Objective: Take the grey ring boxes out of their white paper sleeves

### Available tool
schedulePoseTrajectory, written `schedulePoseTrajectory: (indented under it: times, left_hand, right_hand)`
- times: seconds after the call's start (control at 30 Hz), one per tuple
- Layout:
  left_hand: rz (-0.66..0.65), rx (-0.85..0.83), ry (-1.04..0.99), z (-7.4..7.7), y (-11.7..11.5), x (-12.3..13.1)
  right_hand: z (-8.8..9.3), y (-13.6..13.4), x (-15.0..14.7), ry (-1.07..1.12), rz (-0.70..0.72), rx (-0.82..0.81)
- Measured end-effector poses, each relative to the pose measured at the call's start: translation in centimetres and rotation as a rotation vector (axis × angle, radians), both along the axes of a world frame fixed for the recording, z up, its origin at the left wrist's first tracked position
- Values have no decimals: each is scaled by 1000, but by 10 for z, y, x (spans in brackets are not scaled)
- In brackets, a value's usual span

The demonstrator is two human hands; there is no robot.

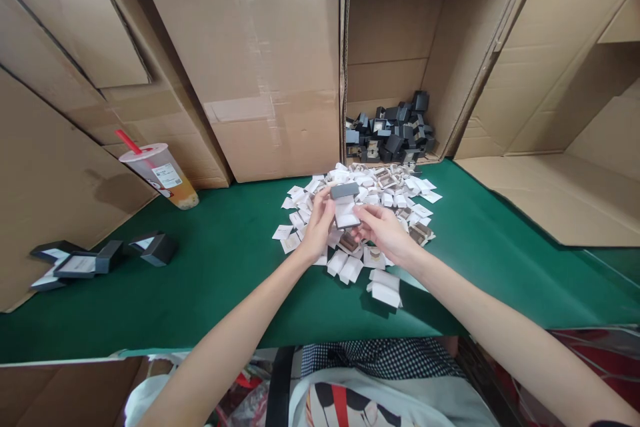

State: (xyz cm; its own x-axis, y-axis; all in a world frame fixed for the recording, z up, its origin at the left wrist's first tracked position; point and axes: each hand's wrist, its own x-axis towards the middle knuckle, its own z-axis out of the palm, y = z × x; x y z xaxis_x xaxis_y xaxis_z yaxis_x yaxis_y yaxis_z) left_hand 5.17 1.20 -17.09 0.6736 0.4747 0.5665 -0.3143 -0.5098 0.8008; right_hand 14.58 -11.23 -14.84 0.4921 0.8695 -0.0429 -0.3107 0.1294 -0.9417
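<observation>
Both hands, left [316, 227] and right [383, 230], grasp a small box [346, 205] above a pile of white inserts [370, 213] on the green desk [225, 267]. Dark boxes [395, 130] fill a carton behind; a cup [160, 177] stands left, its label unreadable.

Bare green table [225, 280] lies wide open left of the hands, between the white insert pile [365, 213] and the small dark boxes [100, 257] at the far left — a clear lane. The drink cup [160, 177] leans by the cardboard wall [260, 67] at the back left. Right of the pile the cloth runs free up to the flattened carton flap [550, 193]. Straight ahead, the open carton [395, 33] holds a heap of dark boxes [393, 130] — room remains above them.
</observation>
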Motion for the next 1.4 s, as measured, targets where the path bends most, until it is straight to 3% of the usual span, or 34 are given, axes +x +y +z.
schedulePoseTrajectory:
  times: [0.1, 0.27, 0.77, 1.07, 1.23, 1.4]
  left_hand:
    - [-123, -251, 122, 3, 1, -1]
    - [-144, -384, 259, 6, -2, -4]
    - [-99, -328, 321, 6, -6, -6]
    - [46, -85, 177, 18, -6, -12]
    - [66, -162, 212, 17, 1, -11]
    - [4, -294, 320, 19, 12, -14]
  right_hand:
    - [-4, 2, 8, 0, -65, 28]
    - [-9, 3, 9, -94, -72, -22]
    - [-11, 3, 4, -92, 1, -95]
    - [-6, 1, -8, -218, 62, -210]
    - [-8, -1, -7, -211, 98, -195]
    - [-8, -1, -4, 3, 190, -129]
